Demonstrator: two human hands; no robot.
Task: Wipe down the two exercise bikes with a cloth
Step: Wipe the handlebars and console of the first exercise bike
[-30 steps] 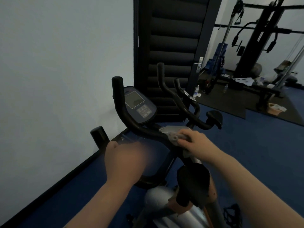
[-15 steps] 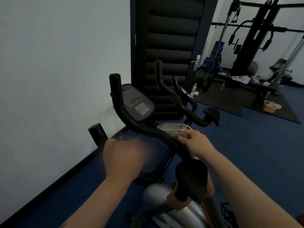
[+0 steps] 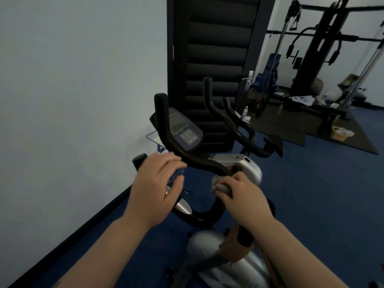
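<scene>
Right hand: your right hand (image 3: 242,191) has its fingers curled round a grey cloth (image 3: 221,186), bunching it against the black handlebar (image 3: 204,163) of the near bike (image 3: 232,265) just by the central stem.
Cloth position: wrapped partly over the bar where it bends, so the grip can slide along the tube; only a small wad shows past your knuckles.
Left hand: your left hand (image 3: 158,183) holds nothing; its fingers are loosely spread, hovering over the left bar end (image 3: 139,160) and the silver sensor plate (image 3: 182,205). Whether the palm touches the bar cannot be told.
Reason for left hand: judged to be steadying the bars, or readying to, while the other hand rubs.
Console: the display console (image 3: 182,129) sits above the bars, untouched.
Second bike: its handlebars (image 3: 239,129) and silver housing (image 3: 239,163) stand just beyond the first, apart from both hands.
Progress: judged early; wiping is confined to the first bike's bar.
Surroundings: weight rig (image 3: 324,48) and dark mat (image 3: 295,129) well apart, at far right.
Risk: the bunched cloth covers little of the bar per pass.
</scene>
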